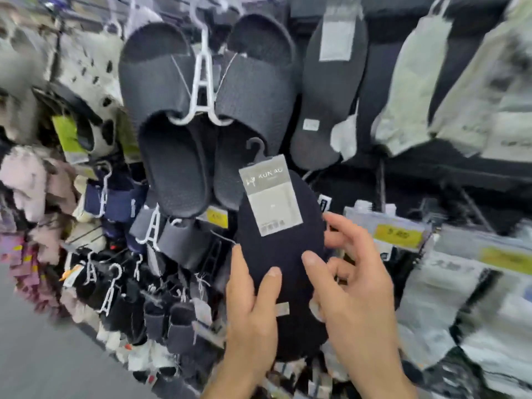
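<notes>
- Hanging at the far left, fluffy pink slippers crowd the rack, blurred, above a strip of grey floor.
- Just to their right, navy slippers hang on a small white clip, with rows of more dark pairs on clips below them.
- Higher and nearer the middle, a pair of black slides hangs from a white hanger that sits between the two shoes.
- The left hand holds the dark slipper by its lower left edge, thumb laid on the front and fingers curled round behind.
- The dark slipper stands upright in the middle of the view, in front of the rack and just below the black slides, covering part of the right one's lower end.
- A grey label sits on its upper front, slightly tilted, with a black hook sticking up from the top.
- The right hand grips the slipper's right edge: the thumb presses on the front near the left thumb, and the fingers reach behind, their tips showing past the edge.
- Above that hand a dark sole with its own label hangs on the rack.
- A yellow price tag sits on the shelf edge just right of the fingers, its figures blurred.
- Pale bags hang at the upper right.
</notes>
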`<move>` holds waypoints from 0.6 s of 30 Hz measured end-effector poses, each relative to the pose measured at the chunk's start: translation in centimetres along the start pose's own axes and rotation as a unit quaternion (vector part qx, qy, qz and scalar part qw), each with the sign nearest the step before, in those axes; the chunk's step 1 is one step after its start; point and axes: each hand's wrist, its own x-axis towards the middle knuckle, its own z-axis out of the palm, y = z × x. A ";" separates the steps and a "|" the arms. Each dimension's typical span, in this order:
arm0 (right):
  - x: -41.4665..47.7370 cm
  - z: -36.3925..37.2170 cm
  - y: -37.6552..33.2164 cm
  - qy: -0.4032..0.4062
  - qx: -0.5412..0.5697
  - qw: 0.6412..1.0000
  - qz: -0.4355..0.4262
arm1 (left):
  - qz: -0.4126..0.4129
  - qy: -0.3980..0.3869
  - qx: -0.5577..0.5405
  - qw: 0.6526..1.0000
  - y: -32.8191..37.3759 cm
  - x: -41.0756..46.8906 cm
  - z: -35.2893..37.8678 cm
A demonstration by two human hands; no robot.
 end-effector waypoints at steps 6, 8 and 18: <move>7.5 -5.6 -5.4 0.030 -0.021 0.997 -0.074 | 0.182 -0.153 0.023 0.971 5.9 7.2 6.4; 10.4 -6.8 -5.8 0.049 -0.020 0.995 -0.079 | 0.193 -0.157 0.016 0.968 6.8 9.5 7.9; 24.3 -3.9 -6.2 0.063 -0.109 0.991 -0.045 | 0.178 -0.138 0.199 0.954 7.8 21.7 10.8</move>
